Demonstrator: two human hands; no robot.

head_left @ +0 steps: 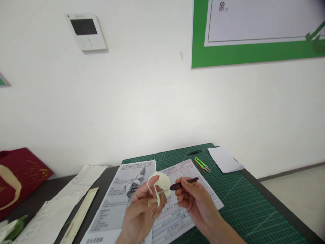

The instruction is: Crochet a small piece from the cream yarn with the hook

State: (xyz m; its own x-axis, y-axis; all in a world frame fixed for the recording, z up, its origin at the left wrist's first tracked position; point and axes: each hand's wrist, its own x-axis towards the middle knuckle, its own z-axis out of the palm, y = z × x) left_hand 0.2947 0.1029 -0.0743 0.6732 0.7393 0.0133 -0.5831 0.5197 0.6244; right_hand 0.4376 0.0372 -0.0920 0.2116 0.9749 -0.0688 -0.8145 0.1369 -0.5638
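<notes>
Over the printed sheets my left hand [143,208] is closed, pinching a small piece of white crochet work [158,200], with a strand of white yarn looped over its raised index finger. My right hand [195,203] grips the dark brown handle of a crochet hook [177,186]. The hook's thin metal shaft points left and its tip meets the white yarn at my left fingers. Just behind the hands sits a round ball of white yarn [164,181]. My fingers partly hide the crochet piece.
Beneath the hands lie a pattern sheet [106,217] and a lined sheet [188,169] on a green cutting mat [236,206]. Green thread snips [200,163], tweezers [195,152] and white paper [224,159] lie to the right. At left are a ruler [80,213], notes [58,210] and a red bag [25,176].
</notes>
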